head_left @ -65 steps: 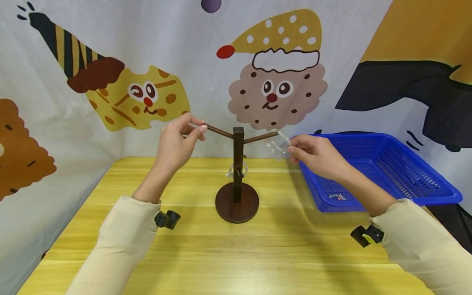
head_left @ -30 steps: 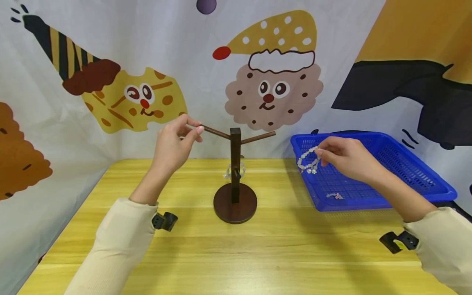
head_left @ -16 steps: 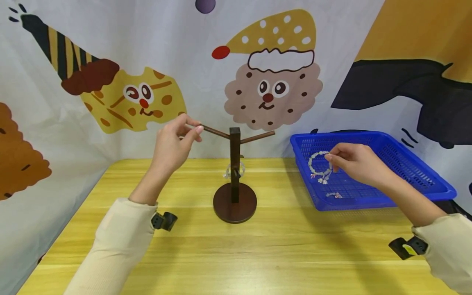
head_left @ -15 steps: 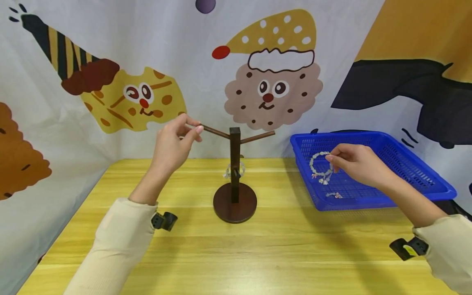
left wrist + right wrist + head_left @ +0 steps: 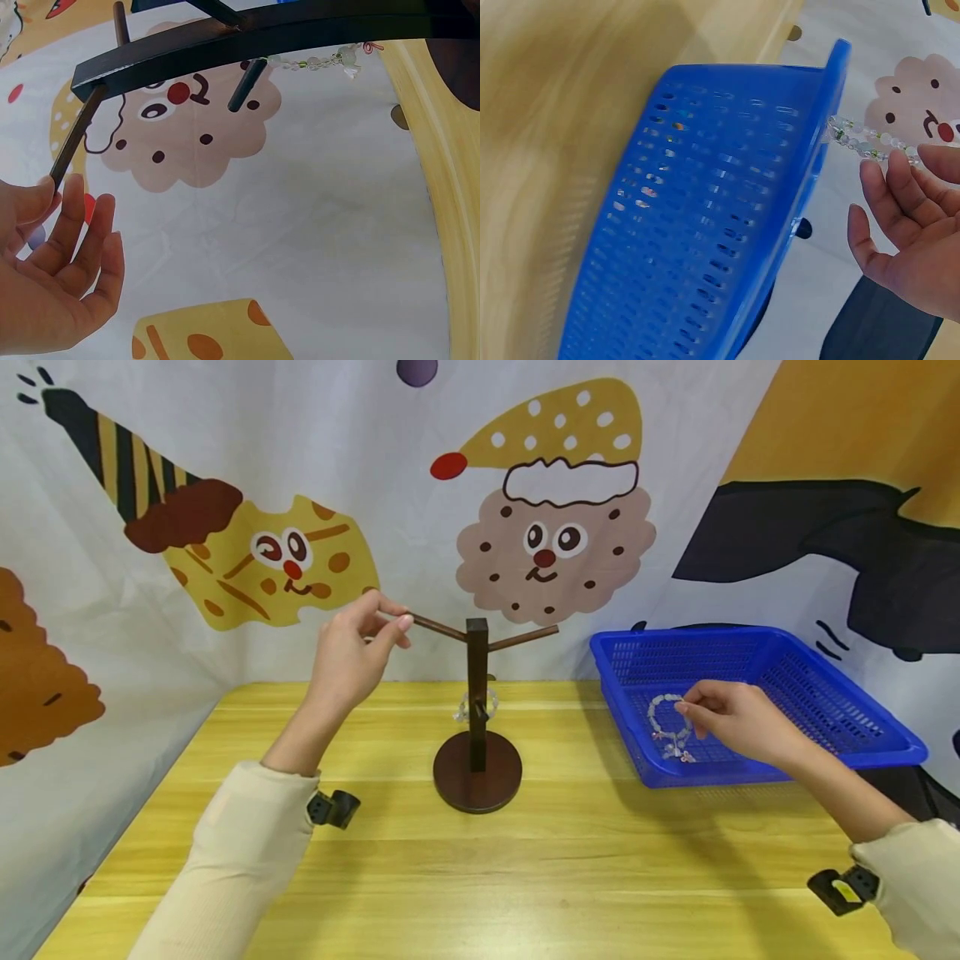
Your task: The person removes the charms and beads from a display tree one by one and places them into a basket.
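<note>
Your left hand (image 5: 352, 647) pinches the tip of a peg (image 5: 438, 627) on the upright stand (image 5: 477, 693). Your right hand (image 5: 738, 718), thumb and fingertips together, holds a beaded bracelet (image 5: 651, 714) that hangs just beyond its fingertips, inside the blue basket (image 5: 624, 718). Its charms could snag on the second bracelet (image 5: 687, 757), since the two overlap below your right hand; whether they touch cannot be told. A tug from your left hand might tip the stand. Two seconds earlier, the bracelet was at the tip of the stand's other peg (image 5: 525, 637), now bare; your right hand has since come across and down, while your left keeps its pinch.
</note>
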### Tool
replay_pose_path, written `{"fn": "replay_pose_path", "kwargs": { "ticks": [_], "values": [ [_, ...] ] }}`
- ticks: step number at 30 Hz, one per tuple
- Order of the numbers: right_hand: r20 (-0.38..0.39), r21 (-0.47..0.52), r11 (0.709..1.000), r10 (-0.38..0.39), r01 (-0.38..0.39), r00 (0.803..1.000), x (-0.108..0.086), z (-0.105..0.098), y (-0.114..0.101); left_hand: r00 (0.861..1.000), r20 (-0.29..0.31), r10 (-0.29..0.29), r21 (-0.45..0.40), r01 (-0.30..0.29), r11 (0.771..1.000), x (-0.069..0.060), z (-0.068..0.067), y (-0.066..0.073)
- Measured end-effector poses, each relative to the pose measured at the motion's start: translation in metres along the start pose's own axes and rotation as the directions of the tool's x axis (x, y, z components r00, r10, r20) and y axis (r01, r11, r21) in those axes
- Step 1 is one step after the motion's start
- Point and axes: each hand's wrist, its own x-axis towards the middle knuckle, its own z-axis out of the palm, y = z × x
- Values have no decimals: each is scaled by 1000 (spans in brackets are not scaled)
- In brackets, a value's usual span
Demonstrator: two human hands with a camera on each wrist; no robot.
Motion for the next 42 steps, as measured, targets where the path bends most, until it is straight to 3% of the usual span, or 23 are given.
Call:
{"fn": "replay_pose_path", "kwargs": {
  "ticks": [17,42],
  "values": [
    [42,-1,1000,6,-6,999,-1,3,2,1000,12,-3,4,3,1000,-1,-1,1],
    [32,58,990,-133,131,991,18,6,-30,1000,6,-7,-10,7,1000,0,-1,-1]
  ]
}}
